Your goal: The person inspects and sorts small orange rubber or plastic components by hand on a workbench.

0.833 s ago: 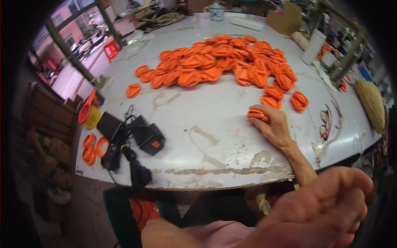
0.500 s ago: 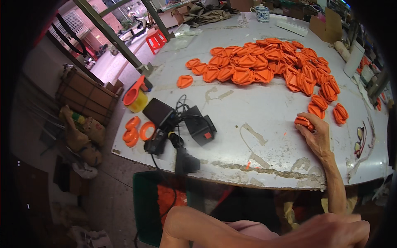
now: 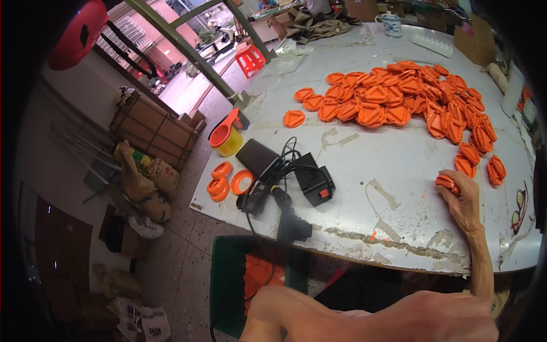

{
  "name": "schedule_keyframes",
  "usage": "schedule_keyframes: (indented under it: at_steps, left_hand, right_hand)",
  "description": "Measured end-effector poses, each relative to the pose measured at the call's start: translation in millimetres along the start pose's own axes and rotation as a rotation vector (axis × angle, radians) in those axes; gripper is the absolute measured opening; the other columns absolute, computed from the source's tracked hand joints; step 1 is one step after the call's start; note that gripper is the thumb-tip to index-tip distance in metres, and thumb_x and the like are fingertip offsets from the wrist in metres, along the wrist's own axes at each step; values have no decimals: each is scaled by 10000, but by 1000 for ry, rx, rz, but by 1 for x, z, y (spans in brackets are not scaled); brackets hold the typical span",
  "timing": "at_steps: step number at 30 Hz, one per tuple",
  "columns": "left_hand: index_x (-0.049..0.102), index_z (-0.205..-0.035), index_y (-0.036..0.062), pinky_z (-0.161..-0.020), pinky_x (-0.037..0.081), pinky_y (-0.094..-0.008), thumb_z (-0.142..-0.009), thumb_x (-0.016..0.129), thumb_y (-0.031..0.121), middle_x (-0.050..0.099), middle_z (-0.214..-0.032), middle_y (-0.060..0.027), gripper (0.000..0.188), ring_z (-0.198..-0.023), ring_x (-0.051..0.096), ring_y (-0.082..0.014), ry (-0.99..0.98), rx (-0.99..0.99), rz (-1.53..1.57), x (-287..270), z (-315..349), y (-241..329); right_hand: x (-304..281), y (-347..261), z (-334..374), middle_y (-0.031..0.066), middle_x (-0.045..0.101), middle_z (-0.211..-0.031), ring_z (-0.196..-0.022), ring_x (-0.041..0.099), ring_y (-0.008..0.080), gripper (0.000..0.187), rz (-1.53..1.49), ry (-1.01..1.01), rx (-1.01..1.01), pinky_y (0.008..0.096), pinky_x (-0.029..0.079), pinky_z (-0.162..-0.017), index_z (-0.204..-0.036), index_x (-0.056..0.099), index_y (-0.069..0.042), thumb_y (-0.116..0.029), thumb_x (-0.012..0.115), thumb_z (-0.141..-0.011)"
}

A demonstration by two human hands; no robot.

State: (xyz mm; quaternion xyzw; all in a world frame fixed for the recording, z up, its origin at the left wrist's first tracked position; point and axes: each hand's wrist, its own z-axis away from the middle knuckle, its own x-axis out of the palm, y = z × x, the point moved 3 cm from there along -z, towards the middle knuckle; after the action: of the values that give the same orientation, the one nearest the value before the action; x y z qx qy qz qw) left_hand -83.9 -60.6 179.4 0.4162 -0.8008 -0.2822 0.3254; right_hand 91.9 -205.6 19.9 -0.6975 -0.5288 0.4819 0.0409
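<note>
My right hand (image 3: 466, 204) rests on the right side of the table with its fingers closed around a small stack of orange plastic discs (image 3: 446, 182). Just beyond it lie more such discs, one group (image 3: 465, 165) almost touching my fingertips and another (image 3: 496, 170) to their right. A large heap of orange round discs with raised triangular shapes (image 3: 393, 94) spreads behind these. My left arm is bent across my body at the lower edge. Its blurred hand (image 3: 450, 319) is beside my right forearm, with the fingers hidden.
On the table's left stand a yellow cup with an orange rim (image 3: 227, 142), orange rings (image 3: 242, 182) and a black corded device (image 3: 314, 181). Glasses (image 3: 519, 208) lie at the right edge. Below the front edge is a green bin (image 3: 221, 279) holding orange pieces. A teapot (image 3: 391, 25) stands far back.
The view has turned left, so the table and everything on it sit farther right and slightly lower. My right hand keeps its hold on the discs. My left hand stays near my right forearm.
</note>
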Motion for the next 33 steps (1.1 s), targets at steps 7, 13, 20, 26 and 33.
schedule_keyframes:
  at_steps: [7,13,20,26,33]
  left_hand:
    - [614,-904,-20,-560,448,-279,-788,479,-54,581,-805,-74,181,-680,545,-225,-664,-564,-237,2,2,-18]
    - [535,-1182,-39,-694,468,-282,-910,508,221,595,-1061,-116,377,-795,549,-238,-38,-44,-164,-37,10,9]
    - [626,-981,-22,-439,373,-197,-923,535,78,594,-667,-20,147,-509,484,-40,458,-244,-305,-87,-4,-92]
    - [613,-935,-42,-419,371,-254,-816,598,-19,516,-578,-62,122,-457,476,-121,417,325,-1069,-101,-15,-142]
    - [581,-903,-91,-591,440,-354,-650,546,138,503,-765,-123,344,-708,520,-248,149,561,-1371,-44,-29,-152]
  right_hand:
    - [-1,-2,-2,140,621,-827,-731,599,259,272,6,10,-34,320,462,-669,-956,601,11,33,688,-699]
    - [-2,-3,-1,149,617,-823,-740,595,288,296,7,-5,-53,326,463,-671,-946,603,15,26,705,-669]
    - [2,2,2,82,607,-805,-718,574,165,245,-157,30,96,264,454,-662,-985,602,13,23,644,-744]
    - [22,-22,-8,31,584,-786,-727,524,86,234,-599,175,469,224,440,-684,-1038,600,-12,-29,620,-806]
    - [44,-43,-26,3,546,-750,-687,489,79,157,-764,79,585,227,461,-780,-942,590,-24,-166,585,-875]
